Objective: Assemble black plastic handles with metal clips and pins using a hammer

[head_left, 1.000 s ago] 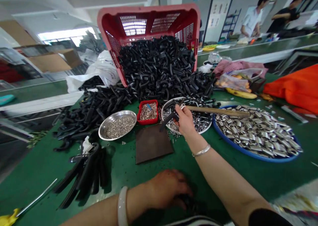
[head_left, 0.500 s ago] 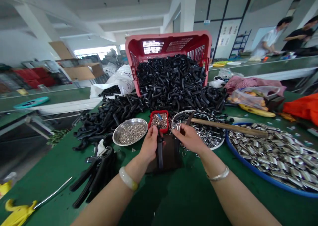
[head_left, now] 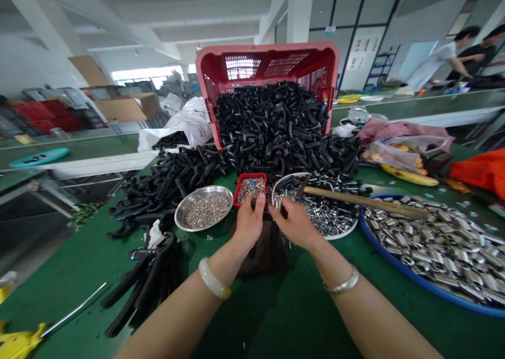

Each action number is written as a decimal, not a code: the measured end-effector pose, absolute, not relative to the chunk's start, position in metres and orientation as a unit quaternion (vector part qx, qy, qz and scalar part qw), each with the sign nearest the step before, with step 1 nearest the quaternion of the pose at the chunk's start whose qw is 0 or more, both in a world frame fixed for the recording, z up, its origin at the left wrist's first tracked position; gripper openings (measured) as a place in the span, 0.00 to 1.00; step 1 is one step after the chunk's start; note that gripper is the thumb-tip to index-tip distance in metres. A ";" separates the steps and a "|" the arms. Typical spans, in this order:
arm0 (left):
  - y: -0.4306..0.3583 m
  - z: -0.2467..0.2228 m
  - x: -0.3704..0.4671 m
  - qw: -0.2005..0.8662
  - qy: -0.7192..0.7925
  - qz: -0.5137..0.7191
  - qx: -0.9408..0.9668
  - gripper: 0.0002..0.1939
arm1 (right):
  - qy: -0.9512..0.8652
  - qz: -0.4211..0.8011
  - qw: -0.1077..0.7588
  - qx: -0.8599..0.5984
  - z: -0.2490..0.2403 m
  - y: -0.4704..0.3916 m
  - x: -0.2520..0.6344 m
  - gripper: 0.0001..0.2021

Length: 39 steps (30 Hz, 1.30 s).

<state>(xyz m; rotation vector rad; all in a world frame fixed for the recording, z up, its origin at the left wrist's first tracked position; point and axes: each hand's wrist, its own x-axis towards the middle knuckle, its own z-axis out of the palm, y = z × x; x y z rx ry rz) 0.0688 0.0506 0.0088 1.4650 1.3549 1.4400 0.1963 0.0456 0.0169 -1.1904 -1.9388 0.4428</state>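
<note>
On the green tabletop, over a flat, square brown pad, the left hand curls closed round a black part mostly hidden by the fingers, just beside the right hand, whose thumb and fingertips pinch a small silver coil spring. Beyond are a small red tray of metal pieces and a wooden-handled hammer across a round white tray; farther back, a large red plastic basket holds heaped black pieces.

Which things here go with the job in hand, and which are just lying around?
Likely the job's:
Metal spring in the right hand
Black part, mostly hidden, in the left hand
Springs in the blue tray
Black pieces in the red basket

Seemingly just lying about:
Banana
Checked cloth
Orange cloth
</note>
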 end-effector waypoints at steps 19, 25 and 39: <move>0.046 0.031 0.067 0.354 0.492 0.479 0.635 0.20 | -0.748 0.104 0.402 -0.518 0.005 0.038 0.186 0.13; 0.051 0.031 0.063 0.376 0.485 0.409 0.676 0.20 | -0.744 0.080 0.410 -0.521 -0.004 0.036 0.182 0.14; 0.050 0.027 0.055 0.372 0.526 0.373 0.668 0.22 | -0.754 0.040 0.309 -0.579 -0.007 0.030 0.177 0.15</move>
